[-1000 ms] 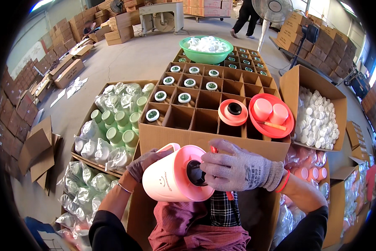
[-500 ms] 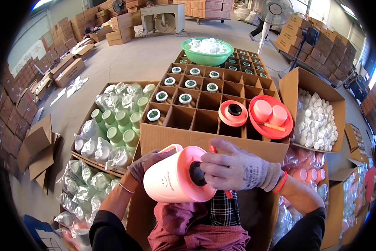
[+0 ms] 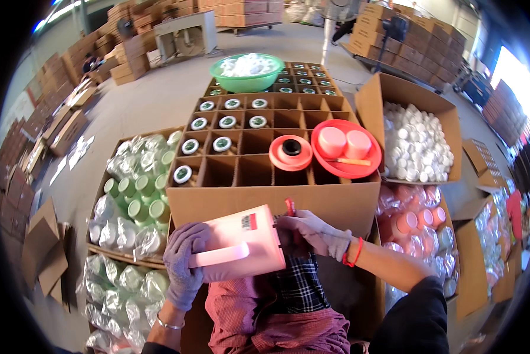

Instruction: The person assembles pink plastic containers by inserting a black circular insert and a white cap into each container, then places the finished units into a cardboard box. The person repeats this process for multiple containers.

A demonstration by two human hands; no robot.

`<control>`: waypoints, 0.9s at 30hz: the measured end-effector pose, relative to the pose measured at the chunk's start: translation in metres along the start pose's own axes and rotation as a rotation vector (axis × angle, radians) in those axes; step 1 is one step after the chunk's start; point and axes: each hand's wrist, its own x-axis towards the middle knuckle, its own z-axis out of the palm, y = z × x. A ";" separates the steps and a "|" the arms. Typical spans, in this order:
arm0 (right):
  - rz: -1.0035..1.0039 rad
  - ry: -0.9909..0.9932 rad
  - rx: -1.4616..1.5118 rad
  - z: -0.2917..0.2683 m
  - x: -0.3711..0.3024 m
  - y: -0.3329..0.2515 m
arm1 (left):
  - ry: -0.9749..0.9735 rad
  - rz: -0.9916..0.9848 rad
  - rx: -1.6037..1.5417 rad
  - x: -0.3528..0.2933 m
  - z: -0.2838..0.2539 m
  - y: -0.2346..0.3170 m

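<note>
A pale pink jug (image 3: pixel 232 259) with a side handle lies tilted across my lap. My gloved left hand (image 3: pixel 185 256) is wrapped round its base end, beside the handle. At the jug's other end, my gloved right hand (image 3: pixel 313 232) is closed against the opening, with its fingertips partly hidden by the rim. A red stick-like thing (image 3: pixel 290 206) sticks up from its fingers; the rest of it is hidden. In front stands a divided carton (image 3: pixel 276 203) with white-capped bottles in its left compartments. On its right rest a pink lid part with a black ring (image 3: pixel 291 159) and a red bowl (image 3: pixel 347 168) holding pink cups.
A green basin (image 3: pixel 247 82) of white parts sits on the far carton. At right stands an open box (image 3: pixel 436 168) of white caps. Wrapped green cups (image 3: pixel 138 209) are at left, pink ones (image 3: pixel 406 223) at right. Stacked cartons and a fan stand behind.
The jug has turned, so its handle now faces up and its opening points right, away from view. My left hand has shifted to the base end. The whole scene has slid left.
</note>
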 end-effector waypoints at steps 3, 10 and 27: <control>-0.228 -0.019 -0.390 -0.026 0.006 -0.012 | -0.248 -0.119 0.269 0.013 -0.014 0.018; -0.579 0.714 -1.690 -0.144 0.032 -0.068 | -0.695 -0.112 0.403 0.035 -0.026 0.055; -0.331 0.730 -1.628 -0.221 0.124 -0.121 | 0.135 -1.113 -1.289 0.011 0.079 0.018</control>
